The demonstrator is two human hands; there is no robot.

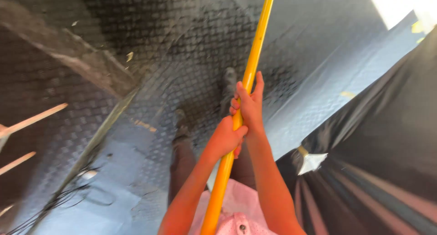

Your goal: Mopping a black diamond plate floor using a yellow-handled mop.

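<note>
Both hands grip yellow pole [255,53]: left hand [226,138] closed lower, right hand [248,105] just above. Pole's working end out of view; progress unclear. Chequered metal floor [191,71] beneath pole.

The picture is mostly dim and looks a bit blurry all over. Very bright white light glares in the top right corner, and a pale shine runs down the bumpy metal floor [318,94]. The left side is dark with shadow. The black sheet [387,148] on the right is smeared into streaks. The yellow pole [255,53] glows bright.
</note>
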